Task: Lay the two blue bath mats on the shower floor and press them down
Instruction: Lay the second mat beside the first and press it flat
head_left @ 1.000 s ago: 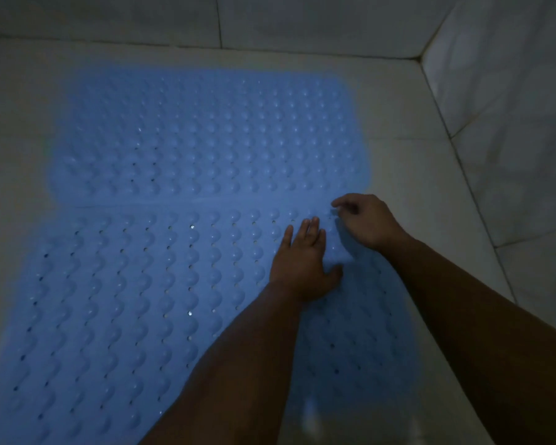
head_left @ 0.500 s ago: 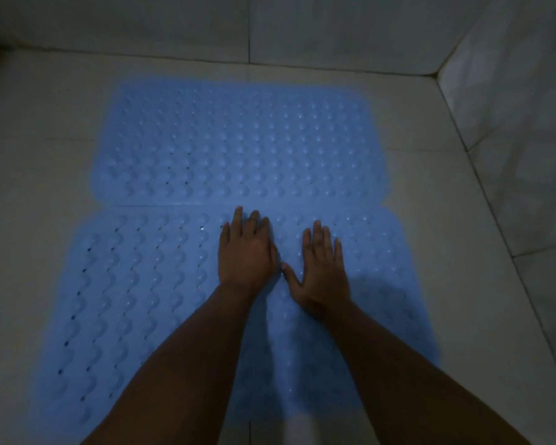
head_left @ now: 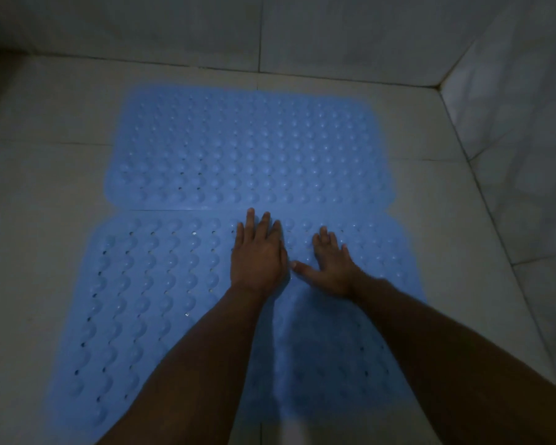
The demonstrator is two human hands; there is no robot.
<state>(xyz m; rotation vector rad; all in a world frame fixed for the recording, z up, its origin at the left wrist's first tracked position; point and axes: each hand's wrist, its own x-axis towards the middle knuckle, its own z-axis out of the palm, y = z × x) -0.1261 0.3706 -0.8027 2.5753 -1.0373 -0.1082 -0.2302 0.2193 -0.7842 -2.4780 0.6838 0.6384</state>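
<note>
Two blue bath mats with raised bumps lie flat on the tiled shower floor, long edges meeting. The far mat (head_left: pixel 247 149) sits nearer the back wall. The near mat (head_left: pixel 148 293) also has small drain holes. My left hand (head_left: pixel 259 255) lies flat on the near mat close to the seam, fingers straight and pointing away from me. Just to its right, my right hand (head_left: pixel 329 263) presses flat on the same mat, fingers spread and thumb stretched toward the left hand. My forearms hide part of the near mat.
Pale floor tiles (head_left: pixel 45 187) surround the mats on the left, back and right. A tiled back wall (head_left: pixel 270 33) and a tiled right wall (head_left: pixel 527 155) meet in the far right corner. The light is dim.
My right hand left the mat's right part, where its fingers were curled, and now lies flat beside my left. Both hands sit further left on the near mat. The view pulled back.
</note>
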